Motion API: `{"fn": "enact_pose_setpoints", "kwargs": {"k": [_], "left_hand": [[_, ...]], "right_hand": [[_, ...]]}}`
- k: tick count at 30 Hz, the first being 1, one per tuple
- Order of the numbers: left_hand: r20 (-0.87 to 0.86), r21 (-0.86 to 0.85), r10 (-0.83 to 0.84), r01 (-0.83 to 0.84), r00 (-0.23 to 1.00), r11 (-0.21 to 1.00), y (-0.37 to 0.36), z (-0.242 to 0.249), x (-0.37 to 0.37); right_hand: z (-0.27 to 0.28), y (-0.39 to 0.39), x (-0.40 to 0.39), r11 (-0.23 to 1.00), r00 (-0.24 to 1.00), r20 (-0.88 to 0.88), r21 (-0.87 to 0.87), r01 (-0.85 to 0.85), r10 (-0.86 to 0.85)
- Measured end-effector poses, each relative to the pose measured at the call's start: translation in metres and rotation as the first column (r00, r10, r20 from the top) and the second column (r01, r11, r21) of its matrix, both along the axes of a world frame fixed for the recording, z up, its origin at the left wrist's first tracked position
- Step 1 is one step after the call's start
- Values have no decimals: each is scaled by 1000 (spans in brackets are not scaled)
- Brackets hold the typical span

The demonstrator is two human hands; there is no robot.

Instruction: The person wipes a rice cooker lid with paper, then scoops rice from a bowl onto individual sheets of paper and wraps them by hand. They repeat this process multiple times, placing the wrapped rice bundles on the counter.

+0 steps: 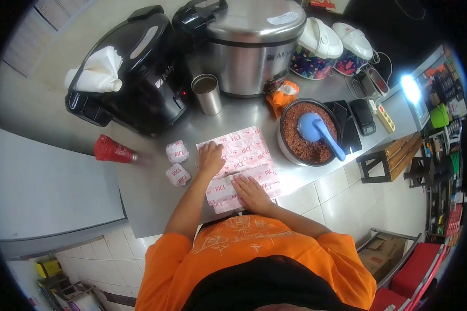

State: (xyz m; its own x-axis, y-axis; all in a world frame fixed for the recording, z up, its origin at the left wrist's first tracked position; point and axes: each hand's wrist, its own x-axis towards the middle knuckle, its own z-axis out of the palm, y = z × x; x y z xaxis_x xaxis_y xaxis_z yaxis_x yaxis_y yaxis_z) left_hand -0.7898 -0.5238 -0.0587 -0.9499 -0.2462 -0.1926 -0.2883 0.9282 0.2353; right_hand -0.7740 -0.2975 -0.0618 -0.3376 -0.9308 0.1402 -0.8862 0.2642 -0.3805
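Printed wrapping paper [246, 145] with red "RICE" lettering lies on the steel table, its near part folded over. My left hand [211, 159] rests on the paper's left side, fingers curled down; whether it pinches anything is unclear. My right hand [251, 193] lies flat on the folded near part, fingers spread. Left of the paper sit two small wrapped bundles, one [177, 152] above the other [178, 175]. To the right, a pot of reddish-brown rice [296, 136] holds a blue scoop [312, 127].
Two large cookers, one black [140, 78] and one steel [244, 57], stand at the back. A metal cup [207, 96], an orange cloth [283, 97], a red tumbler [114, 150] and a black scale [363, 116] are around. Two floral cookers stand back right.
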Motion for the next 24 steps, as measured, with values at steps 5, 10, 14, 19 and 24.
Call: {"fn": "enact_pose_setpoints", "kwargs": {"k": [5, 10, 14, 19, 24], "left_hand": [[0, 182, 185, -182, 983, 966, -1, -9, -9], [-1, 19, 5, -5, 1000, 1000, 2, 0, -2], [13, 78, 150, -151, 989, 985, 4, -16, 2], [-179, 17, -47, 50, 983, 999, 4, -14, 6], [-339, 130, -220, 278, 914, 952, 11, 24, 16]], "right_hand": [[-4, 0, -4, 997, 999, 32, -76, -27, 29], [-10, 1, -6, 987, 993, 111, -156, -32, 50], [-3, 4, -8, 992, 1000, 15, -125, -24, 26], [-5, 6, -10, 992, 999, 4, -124, -34, 34], [-15, 0, -11, 982, 998, -66, -189, -8, -4]]}}
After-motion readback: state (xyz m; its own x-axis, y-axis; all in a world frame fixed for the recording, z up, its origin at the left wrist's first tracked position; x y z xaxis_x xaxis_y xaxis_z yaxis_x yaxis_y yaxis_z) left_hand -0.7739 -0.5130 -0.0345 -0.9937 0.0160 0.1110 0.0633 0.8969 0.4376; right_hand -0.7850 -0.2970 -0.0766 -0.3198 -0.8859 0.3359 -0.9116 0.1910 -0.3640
